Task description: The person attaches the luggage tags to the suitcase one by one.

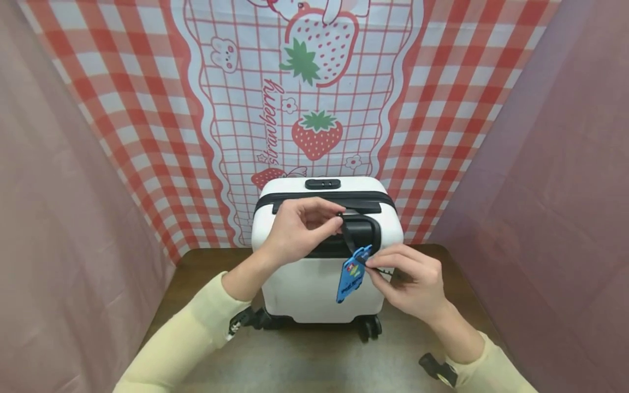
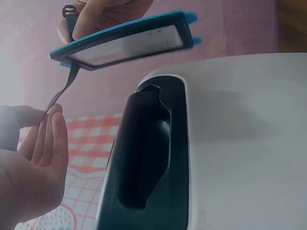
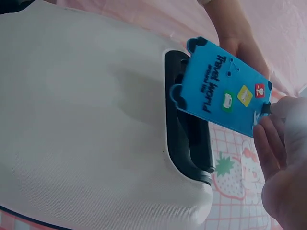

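Observation:
A white suitcase (image 1: pixel 319 289) stands upright with its black carry handle (image 1: pixel 366 228) facing me. In front of it hangs a blue luggage tag (image 1: pixel 350 279), printed "Travel World" in the right wrist view, with a clear window on its back. My left hand (image 1: pixel 295 229) pinches the tag's black strap (image 2: pixel 65 90) between thumb and fingertips, just before the handle. The right hand (image 1: pixel 413 278) pinches the strap's other part close to the tag's top edge; a small buckle (image 2: pixel 69 9) shows beside those fingers in the left wrist view.
The suitcase stands on a brown wooden table (image 1: pixel 236 360); black wheels (image 1: pixel 368 327) show at its base. A combination lock (image 1: pixel 322 184) sits on its top. Behind hangs a red-and-white strawberry cloth (image 1: pixel 314 98), with pink curtains (image 1: pixel 530 164) on both sides.

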Motion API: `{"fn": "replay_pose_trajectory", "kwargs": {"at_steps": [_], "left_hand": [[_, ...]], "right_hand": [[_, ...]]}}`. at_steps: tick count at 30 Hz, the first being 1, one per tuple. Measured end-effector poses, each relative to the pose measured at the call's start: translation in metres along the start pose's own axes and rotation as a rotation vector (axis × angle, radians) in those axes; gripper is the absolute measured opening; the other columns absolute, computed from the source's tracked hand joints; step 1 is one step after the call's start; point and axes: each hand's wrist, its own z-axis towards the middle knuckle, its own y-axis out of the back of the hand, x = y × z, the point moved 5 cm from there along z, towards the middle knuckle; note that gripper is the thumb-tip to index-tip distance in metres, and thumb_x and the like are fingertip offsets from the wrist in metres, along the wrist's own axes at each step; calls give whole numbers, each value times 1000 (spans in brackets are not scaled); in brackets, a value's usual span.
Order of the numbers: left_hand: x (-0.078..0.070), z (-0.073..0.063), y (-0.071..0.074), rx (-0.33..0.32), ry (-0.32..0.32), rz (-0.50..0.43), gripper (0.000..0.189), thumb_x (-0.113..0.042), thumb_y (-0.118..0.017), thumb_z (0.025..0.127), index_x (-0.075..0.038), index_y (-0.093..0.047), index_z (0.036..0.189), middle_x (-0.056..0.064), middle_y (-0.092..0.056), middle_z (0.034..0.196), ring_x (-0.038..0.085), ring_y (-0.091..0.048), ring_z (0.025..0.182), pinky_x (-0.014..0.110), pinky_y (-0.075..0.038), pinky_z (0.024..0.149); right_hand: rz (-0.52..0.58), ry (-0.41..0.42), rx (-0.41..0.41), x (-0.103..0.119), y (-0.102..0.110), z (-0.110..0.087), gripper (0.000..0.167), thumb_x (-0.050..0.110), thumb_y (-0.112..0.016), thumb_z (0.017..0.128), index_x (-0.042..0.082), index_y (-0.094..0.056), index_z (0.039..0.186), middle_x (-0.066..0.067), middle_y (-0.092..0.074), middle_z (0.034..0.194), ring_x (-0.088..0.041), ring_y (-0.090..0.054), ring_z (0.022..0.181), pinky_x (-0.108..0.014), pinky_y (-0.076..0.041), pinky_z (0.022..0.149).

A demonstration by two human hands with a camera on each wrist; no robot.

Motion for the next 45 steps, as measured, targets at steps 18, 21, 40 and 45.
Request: {"fn": "replay_pose_trajectory", "kwargs": {"at_steps": [18,21,40,45], "left_hand": [[3,8,3,-16,-32,122,23,-8,-73,99,0,-77,120,16,-81,111,21,-81,94,27,-65,84],[3,9,7,-31,-54,181,23,-10,-73,99,-3,-77,120,14,-80,116,21,-81,98,29,-65,88],[26,-18,114,-83,43,805,43,-24,-85,91,-10,-75,131,12,-77,128,31,-74,113,49,-63,97],[36,-27,112,-54,90,794,48,-27,-85,91,-11,-73,135,13,-74,134,32,-72,120,49,-62,100]], "right_hand": [[-260,209,-83,10,-16,10,30,19,-71,102,-4,-76,82,-14,-74,81,-23,-68,69,-18,-62,83],[-267,205,-99,9,-16,11,31,19,-71,102,-4,-75,81,-14,-73,81,-24,-68,69,-19,-62,82],[-318,194,-139,7,-7,9,34,21,-70,102,-5,-73,78,-15,-73,77,-28,-64,71,-24,-58,75],[-335,163,-142,3,-3,9,37,23,-69,103,-5,-73,78,-16,-73,77,-28,-63,72,-20,-58,80]]}}
